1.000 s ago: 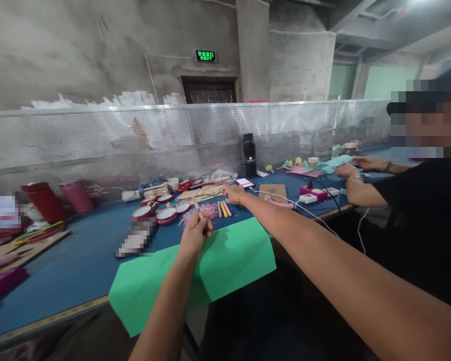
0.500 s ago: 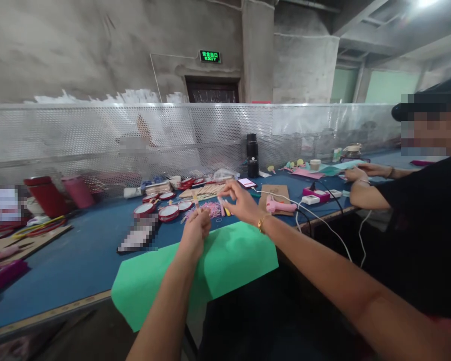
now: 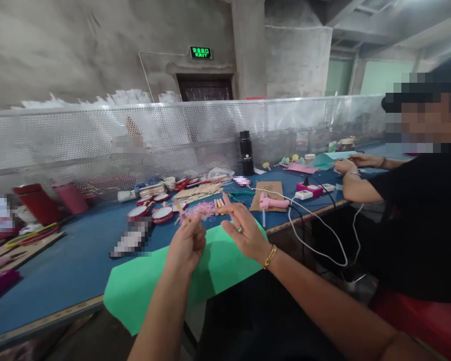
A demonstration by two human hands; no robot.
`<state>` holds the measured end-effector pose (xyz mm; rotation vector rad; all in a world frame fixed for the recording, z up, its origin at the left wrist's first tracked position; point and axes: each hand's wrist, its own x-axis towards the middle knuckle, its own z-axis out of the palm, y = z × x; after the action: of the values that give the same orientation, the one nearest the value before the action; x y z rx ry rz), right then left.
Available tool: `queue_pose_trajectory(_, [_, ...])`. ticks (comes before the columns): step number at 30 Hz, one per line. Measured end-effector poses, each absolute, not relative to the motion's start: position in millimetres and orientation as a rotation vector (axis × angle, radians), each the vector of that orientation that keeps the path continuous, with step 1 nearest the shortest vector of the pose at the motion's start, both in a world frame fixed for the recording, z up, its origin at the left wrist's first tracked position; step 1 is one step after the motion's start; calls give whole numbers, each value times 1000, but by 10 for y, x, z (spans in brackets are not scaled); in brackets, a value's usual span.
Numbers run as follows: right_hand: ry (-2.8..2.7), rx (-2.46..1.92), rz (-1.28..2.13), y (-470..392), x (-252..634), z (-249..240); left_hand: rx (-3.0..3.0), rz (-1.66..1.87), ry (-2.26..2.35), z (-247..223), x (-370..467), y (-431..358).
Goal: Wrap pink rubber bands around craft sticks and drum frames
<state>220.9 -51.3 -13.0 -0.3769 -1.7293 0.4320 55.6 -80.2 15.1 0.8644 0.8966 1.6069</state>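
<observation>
My left hand (image 3: 188,243) is closed round a thin pale wooden stick (image 3: 179,206), whose tip points up past the fingers. Just to its right is my right hand (image 3: 244,230), fingers stretched toward the left one and apart. Something small and pale shows near the left fingertips, too blurred to name. Both hands are above a green sheet (image 3: 135,281) that hangs over the front edge of the table. Behind them lies a pile of small pink and purple bands (image 3: 201,208), with short coloured sticks (image 3: 220,203) beside it.
Small red-rimmed drums (image 3: 162,215) and flat wooden sticks (image 3: 201,190) lie on the blue table (image 3: 78,250). A pink glue gun (image 3: 273,201) rests on cardboard, with white cables nearby. A black bottle (image 3: 246,153) stands at the mesh partition. A co-worker (image 3: 417,200) sits at the right.
My right hand has come down from above the small bands toward my left hand, its fingers now stretched out. The left hand still holds the stick. The view has shifted slightly.
</observation>
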Motion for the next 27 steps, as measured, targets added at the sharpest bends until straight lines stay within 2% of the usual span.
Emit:
queue_pose_trajectory(4, [-1589,-337,638,-810,2206,-245,540,1574,618,164,643,-942])
queue_pose_trajectory(9, [-1422,-382,814,-933,2108,-330,437,1560,529,116,710,-1045])
queue_pose_trajectory(20, [-1430,-432,850,-877,2093,-354,475,1557,597,34,755,-1049])
queue_pose_trajectory(27, [-1451,-375,885,-900,2114,-305,648,1686,686,-53,809,-1032])
